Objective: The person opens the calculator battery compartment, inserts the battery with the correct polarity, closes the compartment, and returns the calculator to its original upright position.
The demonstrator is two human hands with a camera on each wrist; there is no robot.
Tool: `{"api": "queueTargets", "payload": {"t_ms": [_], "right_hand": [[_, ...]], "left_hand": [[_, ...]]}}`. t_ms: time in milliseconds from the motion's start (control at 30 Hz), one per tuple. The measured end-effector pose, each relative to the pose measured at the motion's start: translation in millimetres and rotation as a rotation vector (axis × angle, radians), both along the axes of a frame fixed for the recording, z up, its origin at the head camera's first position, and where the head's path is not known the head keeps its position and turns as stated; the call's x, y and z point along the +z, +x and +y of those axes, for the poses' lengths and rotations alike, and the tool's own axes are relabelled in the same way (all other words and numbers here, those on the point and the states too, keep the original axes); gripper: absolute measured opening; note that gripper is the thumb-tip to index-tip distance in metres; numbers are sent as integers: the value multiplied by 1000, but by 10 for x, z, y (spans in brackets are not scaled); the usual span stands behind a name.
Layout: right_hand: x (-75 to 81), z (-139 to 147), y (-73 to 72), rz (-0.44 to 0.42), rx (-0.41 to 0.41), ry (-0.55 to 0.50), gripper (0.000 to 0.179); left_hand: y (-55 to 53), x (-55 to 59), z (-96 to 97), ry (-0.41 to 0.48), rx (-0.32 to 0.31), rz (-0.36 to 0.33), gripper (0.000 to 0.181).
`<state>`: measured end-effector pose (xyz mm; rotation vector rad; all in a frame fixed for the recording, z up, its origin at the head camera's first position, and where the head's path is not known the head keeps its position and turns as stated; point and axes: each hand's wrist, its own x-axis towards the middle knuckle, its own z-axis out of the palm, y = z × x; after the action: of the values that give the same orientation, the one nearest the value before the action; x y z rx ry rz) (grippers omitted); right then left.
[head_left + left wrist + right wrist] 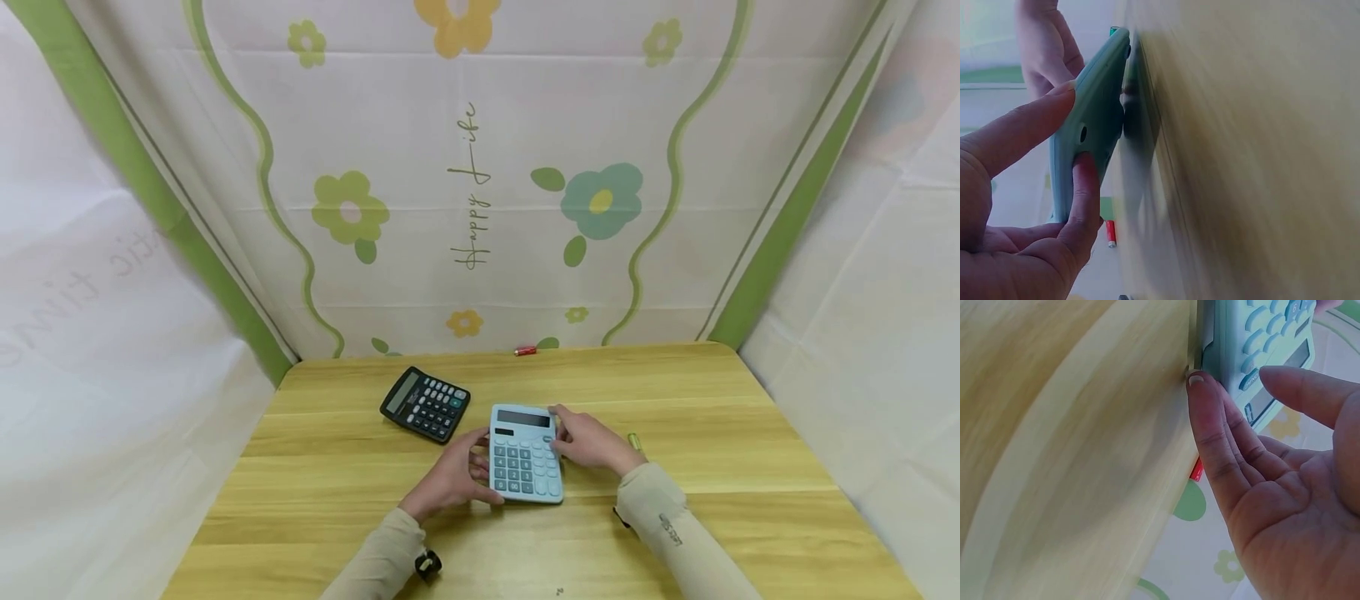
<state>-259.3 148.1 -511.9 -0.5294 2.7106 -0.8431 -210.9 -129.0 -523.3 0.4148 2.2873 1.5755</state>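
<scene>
A light blue calculator (525, 458) is held just off the wooden table, its keys and display facing up. My left hand (453, 473) grips its left side; in the left wrist view the thumb (1029, 128) lies on the near edge and a finger (1087, 194) bends beneath, against the underside. At the upper right side is my right hand (592, 440), its thumb (1310, 390) over the front and its fingers (1210, 425) at the edge. Behind and left of it lies a black calculator (427, 406), turned at an angle.
A red battery (525, 351) lies at the table's back edge, against the flower-printed cloth (480, 208). Beside my right wrist is a small yellow-green cylinder (635, 442), partly hidden by the arm. Cloth walls stand at both sides of the wooden table (315, 467).
</scene>
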Motion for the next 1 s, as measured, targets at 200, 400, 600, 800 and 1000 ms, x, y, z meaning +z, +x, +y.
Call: {"api": "queueTargets", "payload": {"t_ms": [200, 400, 600, 800, 1000], "right_hand": [[-17, 48, 16, 0, -9, 14, 63], [-45, 84, 25, -6, -3, 2, 64], [-41, 83, 11, -12, 7, -16, 66], [-31, 67, -3, -6, 33, -33, 66], [-37, 65, -1, -26, 27, -44, 69]], "left_hand": [[18, 50, 45, 29, -14, 14, 114], [46, 91, 84, 54, -13, 15, 115], [66, 126, 90, 45, -19, 29, 114], [61, 129, 89, 50, -16, 42, 114], [78, 131, 106, 57, -20, 63, 114]]}}
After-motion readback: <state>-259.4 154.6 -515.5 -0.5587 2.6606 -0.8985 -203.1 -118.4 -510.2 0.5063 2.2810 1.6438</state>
